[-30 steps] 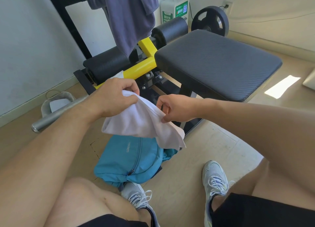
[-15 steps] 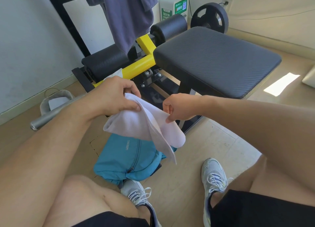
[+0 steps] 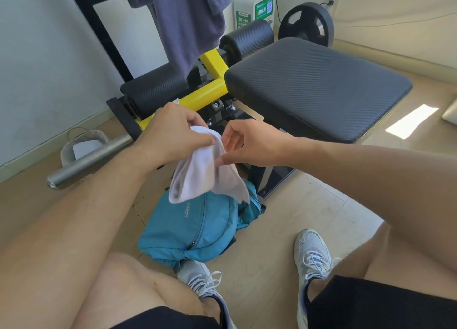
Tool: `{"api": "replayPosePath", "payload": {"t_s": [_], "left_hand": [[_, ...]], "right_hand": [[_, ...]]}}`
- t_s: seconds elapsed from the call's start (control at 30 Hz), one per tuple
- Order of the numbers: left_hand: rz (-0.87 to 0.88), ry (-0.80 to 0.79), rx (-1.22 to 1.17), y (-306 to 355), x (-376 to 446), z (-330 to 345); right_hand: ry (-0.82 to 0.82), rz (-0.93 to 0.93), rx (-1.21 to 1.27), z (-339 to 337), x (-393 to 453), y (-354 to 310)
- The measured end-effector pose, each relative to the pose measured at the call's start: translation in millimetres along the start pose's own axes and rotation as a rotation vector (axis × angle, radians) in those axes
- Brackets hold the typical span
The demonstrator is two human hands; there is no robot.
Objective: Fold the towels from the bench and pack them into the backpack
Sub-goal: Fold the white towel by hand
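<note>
White towel: bunched and part-folded, held in the air above the teal backpack, which lies on the floor between the shoes. Left hand: fingers curled round the towel's upper fold, gripping it. Right hand: fingers loosely spread, thumb tip touching the cloth's side, nothing pinched. Step in hand, by judgement: folding, not yet packing. Next move calls for a fresh pinch of the hanging edge by the right hand, one more fold, then opening the backpack; zip appears closed, so likely a free hand needed first. Grey towel: draped on the black frame behind, still to fold. Worktop: black padded, bare where seen. Nearby: yellow bar, steel bar, weight plate, white charger box.
</note>
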State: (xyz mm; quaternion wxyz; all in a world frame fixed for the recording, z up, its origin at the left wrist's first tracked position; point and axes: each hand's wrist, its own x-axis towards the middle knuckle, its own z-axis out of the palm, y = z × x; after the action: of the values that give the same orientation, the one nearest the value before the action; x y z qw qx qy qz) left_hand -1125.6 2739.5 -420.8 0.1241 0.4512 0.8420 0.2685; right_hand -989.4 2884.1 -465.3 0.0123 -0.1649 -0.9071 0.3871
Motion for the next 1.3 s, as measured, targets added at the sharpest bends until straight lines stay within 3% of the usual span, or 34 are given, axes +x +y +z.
{"api": "replayPosePath", "payload": {"t_s": [0.23,0.4,0.5,0.63,0.93,1.3], "left_hand": [[-0.153,-0.108,-0.351,0,-2,4],[-0.235,0.031,-0.536,-4,2,8],[-0.202,0.072,-0.465,-11,6,8],[-0.043,-0.042,-0.298,-8,1,4],[0.124,-0.137,-0.194,-3,-1,0],[0.069,-0.021,-0.197,-7,2,-6]], "right_hand": [[0.11,0.022,-0.101,0,5,5],[0.029,0.043,-0.072,-4,6,8],[-0.074,0.049,0.019,-4,5,12],[-0.124,0.123,0.171,-4,2,16],[-0.186,0.067,0.054,-5,1,16],[-0.168,0.032,-0.145,-11,1,15]]}}
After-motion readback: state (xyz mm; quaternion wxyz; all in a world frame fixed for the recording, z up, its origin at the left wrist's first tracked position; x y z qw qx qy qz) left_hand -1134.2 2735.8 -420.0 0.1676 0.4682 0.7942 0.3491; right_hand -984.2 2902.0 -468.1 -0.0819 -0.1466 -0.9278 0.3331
